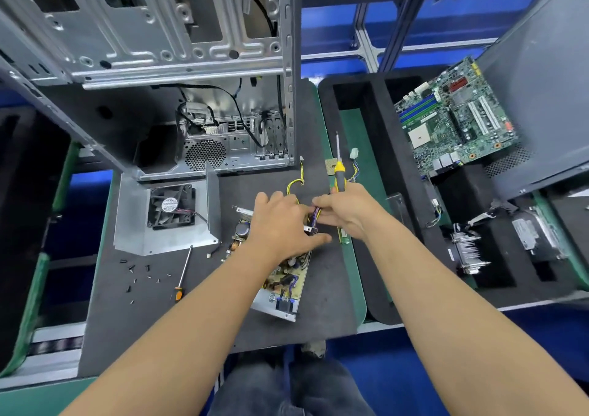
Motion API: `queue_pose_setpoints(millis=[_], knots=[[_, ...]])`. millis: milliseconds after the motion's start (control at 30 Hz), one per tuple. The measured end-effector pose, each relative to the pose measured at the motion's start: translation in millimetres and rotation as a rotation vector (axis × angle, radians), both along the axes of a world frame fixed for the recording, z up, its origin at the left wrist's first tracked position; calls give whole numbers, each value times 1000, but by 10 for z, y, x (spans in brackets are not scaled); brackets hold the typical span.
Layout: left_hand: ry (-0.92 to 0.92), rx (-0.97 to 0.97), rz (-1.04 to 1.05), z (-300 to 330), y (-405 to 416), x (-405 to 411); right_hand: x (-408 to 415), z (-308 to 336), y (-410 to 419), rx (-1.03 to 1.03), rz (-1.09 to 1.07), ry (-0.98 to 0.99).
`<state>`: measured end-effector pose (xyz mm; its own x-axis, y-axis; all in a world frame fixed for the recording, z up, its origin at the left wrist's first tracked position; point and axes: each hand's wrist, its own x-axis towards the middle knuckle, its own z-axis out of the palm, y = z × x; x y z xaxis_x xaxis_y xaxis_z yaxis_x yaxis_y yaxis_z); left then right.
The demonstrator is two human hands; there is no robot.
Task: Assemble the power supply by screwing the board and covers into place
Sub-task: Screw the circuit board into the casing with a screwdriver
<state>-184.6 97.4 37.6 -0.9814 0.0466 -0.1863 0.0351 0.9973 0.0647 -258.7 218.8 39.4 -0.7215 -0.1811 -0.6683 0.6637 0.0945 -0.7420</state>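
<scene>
So the power supply board (283, 275) is sitting in its metal tray on the dark foam mat (322, 313), just in front of the open PC case (178, 64). The left hand (280, 227) is resting on it, fingers loosely bent. The right hand (344, 211) is gripping the yellow-handled screwdriver (339, 173) while pinching the wire bundle (315, 214). I'd say the board's light, stiff and fragile, so hold it by the edges. The wires are floppy. The fan cover (165, 218) is lying to the left, looks light with sharp-ish edges.
</scene>
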Motion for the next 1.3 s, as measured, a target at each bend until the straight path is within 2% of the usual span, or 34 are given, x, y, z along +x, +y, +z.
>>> queue_pose_setpoints(millis=[100,233,467,600,667,800,933,1000,1033,1100,1167,1300], knots=[[41,-107,35,-26,68,20,21,-14,42,-27,61,6],[101,-138,9,-60,66,39,42,27,149,120,334,49],[244,-63,-73,-151,21,69,72,53,144,47,236,67],[286,-37,-103,-167,-2,80,45,5,-17,71,152,99],[300,-20,-119,-176,-20,88,40,-31,-72,84,181,117],[277,22,-68,-157,-19,99,-16,-43,-86,244,423,331],[274,69,-31,-141,-36,114,-58,-68,-46,415,519,526],[255,47,-41,-136,-37,117,-15,-155,-42,445,433,499],[238,21,-51,-131,-34,113,4,-196,-46,410,299,448],[216,-15,-77,-117,-29,115,19,-215,-50,228,-54,312],[228,-12,-104,-108,-37,124,-10,-182,-33,23,-283,247],[260,-6,-133,-108,-42,137,-96,-123,-33,-176,-392,180]])
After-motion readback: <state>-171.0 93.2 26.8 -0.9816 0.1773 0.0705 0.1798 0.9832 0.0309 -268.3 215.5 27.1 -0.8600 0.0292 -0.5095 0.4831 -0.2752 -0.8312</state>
